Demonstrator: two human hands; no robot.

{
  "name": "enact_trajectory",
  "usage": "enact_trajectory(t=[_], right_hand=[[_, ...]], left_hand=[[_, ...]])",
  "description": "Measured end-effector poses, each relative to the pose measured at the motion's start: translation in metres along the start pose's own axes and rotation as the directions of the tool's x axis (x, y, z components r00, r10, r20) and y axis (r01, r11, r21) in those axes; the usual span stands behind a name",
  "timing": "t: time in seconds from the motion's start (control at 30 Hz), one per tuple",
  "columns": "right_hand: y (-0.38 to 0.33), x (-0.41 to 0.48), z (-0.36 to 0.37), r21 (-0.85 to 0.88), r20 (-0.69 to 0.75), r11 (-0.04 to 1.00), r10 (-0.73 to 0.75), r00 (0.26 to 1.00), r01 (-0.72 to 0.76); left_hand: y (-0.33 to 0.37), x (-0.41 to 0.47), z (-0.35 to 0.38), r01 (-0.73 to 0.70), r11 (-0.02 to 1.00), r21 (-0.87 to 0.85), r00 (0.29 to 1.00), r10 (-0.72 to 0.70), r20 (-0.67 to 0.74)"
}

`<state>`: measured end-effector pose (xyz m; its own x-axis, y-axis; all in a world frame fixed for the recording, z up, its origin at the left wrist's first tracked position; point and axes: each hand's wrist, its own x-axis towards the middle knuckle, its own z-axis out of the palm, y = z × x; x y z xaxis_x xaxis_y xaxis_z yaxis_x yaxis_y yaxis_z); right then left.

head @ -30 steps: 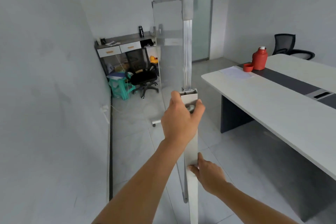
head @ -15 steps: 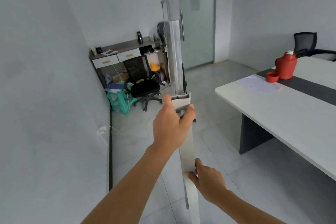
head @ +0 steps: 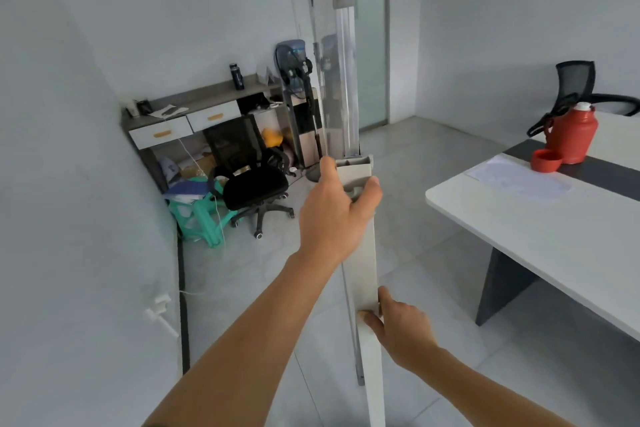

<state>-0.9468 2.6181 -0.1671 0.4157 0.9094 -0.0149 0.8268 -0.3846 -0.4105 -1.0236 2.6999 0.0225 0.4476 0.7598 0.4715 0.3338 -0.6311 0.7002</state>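
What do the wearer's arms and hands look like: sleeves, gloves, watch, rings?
The left hand and right hand are bare: no gloves, and no rings that show. Both forearms are uncovered as far as the frame reaches, with no sleeve, watch or band. No markings or tattoos are visible.

Cover strip [head: 360, 253], centre: smooth, matt beige; plastic or painted metal, cannot tell which. Glass panel [head: 346, 80], 12 o'clock: clear, glossy. Floor tiles [head: 433, 253]: pale grey, polished, faintly reflective. Table [head: 554, 236], 3 o'clock: matt white laminate, dark band. Flask [head: 573, 135], 2 o'clock: glossy red plastic. Paper sheet [head: 516, 177] beside it: matt white. Stool [head: 197, 215], 9 o'clock: green plastic.
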Motion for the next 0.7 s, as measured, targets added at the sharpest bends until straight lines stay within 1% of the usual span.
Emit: enact_trajectory(t=[0.1,0.2,0.37,0.6,0.7], right_hand=[[-0.015,0.056,0.005,-0.016,-0.023,0.998,0.067,0.997,-0.067],[-0.03,0.107,0.008,-0.015,-0.037,0.991,0.134,0.99,-0.134],[-0.047,0.192,0.009,-0.01,-0.056,0.979,0.201,0.978,-0.201],[-0.055,0.328,0.019,0.027,-0.085,0.975,0.224,0.971,-0.222],[-0.06,0.395,0.02,0.041,-0.077,0.971,0.237,0.969,-0.234]], left_hand=[[-0.03,0.053,0.001,-0.029,0.999,0.017,0.999,0.028,0.03],[-0.061,0.103,0.003,-0.063,0.998,-0.003,0.997,0.063,0.047],[-0.106,0.183,0.014,-0.09,0.996,-0.025,0.992,0.092,0.086],[-0.174,0.303,0.037,-0.118,0.99,-0.078,0.986,0.126,0.105],[-0.206,0.362,0.045,-0.107,0.988,-0.107,0.986,0.119,0.118]])
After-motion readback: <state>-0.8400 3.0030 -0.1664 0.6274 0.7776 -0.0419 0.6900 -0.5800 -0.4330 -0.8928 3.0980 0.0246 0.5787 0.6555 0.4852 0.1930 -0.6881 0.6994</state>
